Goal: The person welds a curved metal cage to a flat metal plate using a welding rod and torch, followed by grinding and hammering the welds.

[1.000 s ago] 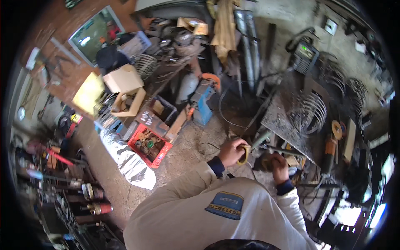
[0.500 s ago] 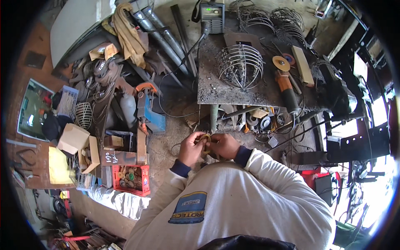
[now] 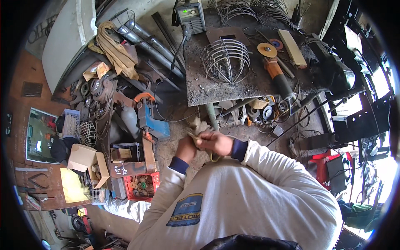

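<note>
My left hand point(image 3: 186, 150) is in front of my body, its bare wrist and back showing. Its fingers go into a pale beige work glove point(image 3: 199, 124) with a yellowish cuff, so I cannot see how they are held. My right hand point(image 3: 216, 143) is closed on the cuff of this glove, beside my left hand. Below my right hand hangs a curved yellow edge point(image 3: 215, 158); whether it belongs to the same glove I cannot tell.
A metal table point(image 3: 196, 89) stands ahead, bearing a wire cage point(image 3: 226, 62), an orange angle grinder point(image 3: 277, 73) and a welding machine point(image 3: 191, 17). To the left are a blue and orange tool point(image 3: 152, 118), cardboard boxes point(image 3: 81, 158) and a red crate point(image 3: 141, 187).
The pale glove now extends beyond my left hand, whose fingers have gone into it. My right hand has shifted to pull at the cuff. The view has turned slightly.
</note>
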The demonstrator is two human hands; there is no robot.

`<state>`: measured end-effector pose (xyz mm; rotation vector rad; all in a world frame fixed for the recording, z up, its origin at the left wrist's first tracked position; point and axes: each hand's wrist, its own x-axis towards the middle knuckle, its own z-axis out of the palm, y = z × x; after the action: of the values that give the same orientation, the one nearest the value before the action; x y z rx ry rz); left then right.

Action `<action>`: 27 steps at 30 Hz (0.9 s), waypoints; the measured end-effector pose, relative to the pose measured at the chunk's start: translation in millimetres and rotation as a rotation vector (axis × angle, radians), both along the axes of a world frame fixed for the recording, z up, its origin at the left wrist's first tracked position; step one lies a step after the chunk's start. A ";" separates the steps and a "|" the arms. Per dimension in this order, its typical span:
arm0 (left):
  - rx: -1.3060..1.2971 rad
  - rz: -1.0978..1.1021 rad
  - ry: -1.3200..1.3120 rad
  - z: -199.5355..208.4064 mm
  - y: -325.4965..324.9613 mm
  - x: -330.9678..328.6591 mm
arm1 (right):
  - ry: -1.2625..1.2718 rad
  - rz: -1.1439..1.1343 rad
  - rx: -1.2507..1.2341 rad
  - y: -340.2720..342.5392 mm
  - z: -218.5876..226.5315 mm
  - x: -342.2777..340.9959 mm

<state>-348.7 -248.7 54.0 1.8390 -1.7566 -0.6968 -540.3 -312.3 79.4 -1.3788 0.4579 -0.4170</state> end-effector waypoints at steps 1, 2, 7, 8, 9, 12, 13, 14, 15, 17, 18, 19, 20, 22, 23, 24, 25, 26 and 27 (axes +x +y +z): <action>0.011 -0.010 -0.009 11.6 -3.7 5.1 | 0.100 0.041 -0.182 1.5 13.1 0.1; 0.073 0.107 0.719 24.3 -8.1 10.4 | 0.097 0.008 -0.227 6.5 24.1 0.6; -0.041 0.230 1.644 48.0 -10.0 -24.2 | -0.046 -0.099 -0.594 13.6 57.4 -1.0; -0.090 0.115 1.485 35.9 -5.3 -21.5 | -0.041 -0.085 -0.639 14.3 67.0 -2.5; -0.092 0.114 1.485 23.2 1.3 -18.6 | -0.033 -0.071 -0.691 14.3 71.9 -3.9; 0.095 -0.157 1.445 4.6 15.1 -18.0 | -0.003 0.046 -0.736 20.2 60.5 2.7; 0.133 -0.150 1.455 3.3 13.9 -20.8 | -0.004 0.043 -0.740 24.1 62.4 1.4; 0.149 -0.129 1.471 2.8 10.2 -22.5 | -0.015 0.107 -0.757 28.9 66.1 -0.6; 0.154 -0.108 1.487 8.6 3.6 -26.8 | -0.025 0.168 -0.771 30.5 70.3 -3.3; 0.146 -0.039 1.551 17.8 -15.3 -35.2 | 0.036 0.189 -0.780 31.7 63.7 -1.0; 0.135 -0.012 1.584 26.6 -24.8 -35.0 | 0.019 0.105 -0.794 27.7 61.7 1.2; 0.139 0.008 1.626 33.2 -34.2 -36.6 | 0.012 0.026 -0.812 24.4 59.2 1.2; 0.152 0.019 1.660 38.3 -43.7 -35.1 | 0.010 -0.050 -0.862 24.8 55.6 2.7; 0.178 0.018 1.696 50.3 -51.9 -27.2 | 0.072 -0.116 -0.979 24.2 63.9 2.1; 0.201 -0.013 1.709 55.6 -55.2 -25.0 | 0.137 -0.189 -1.092 23.1 67.1 1.8; 0.221 -0.057 1.715 60.3 -53.6 -21.7 | 0.189 -0.253 -1.144 20.9 61.7 2.1; 0.227 -0.130 1.717 67.7 -54.9 -25.7 | 0.249 -0.323 -1.196 15.3 56.0 0.2; 0.195 -0.236 1.715 77.0 -53.6 -32.5 | 0.271 -0.434 -1.205 11.0 53.2 0.3; 0.152 -0.326 1.704 93.0 -46.8 -37.6 | 0.379 -0.452 -1.180 12.0 56.4 3.1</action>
<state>-386.3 -295.6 147.0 0.3956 -0.7262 -1.7642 -537.2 -300.3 135.8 -2.5286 0.9158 -0.8764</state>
